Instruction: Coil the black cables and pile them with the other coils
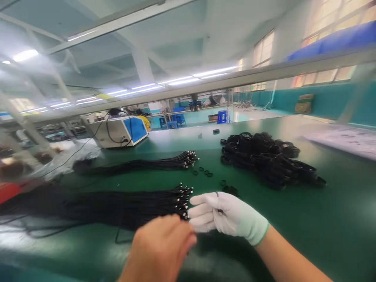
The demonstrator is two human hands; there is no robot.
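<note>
My left hand is bare and blurred at the bottom centre, seen from its back. Its fingers are curled together near the right hand's fingertips; whatever they pinch is hidden. My right hand wears a white glove with a green cuff. Its fingers stretch left, slightly bent and apart, beside the tips of a bundle of black cables. A thin dark band crosses the glove's upper edge, and a small dark spot shows in the palm, too small to name. Just beyond the glove lie a small black ring and a dark clump.
A second cable bundle lies farther back on the green table. Several small black rings are scattered by its tips. A heap of black coiled loops sits right. A white-and-blue machine stands back left; a shelf rail crosses above.
</note>
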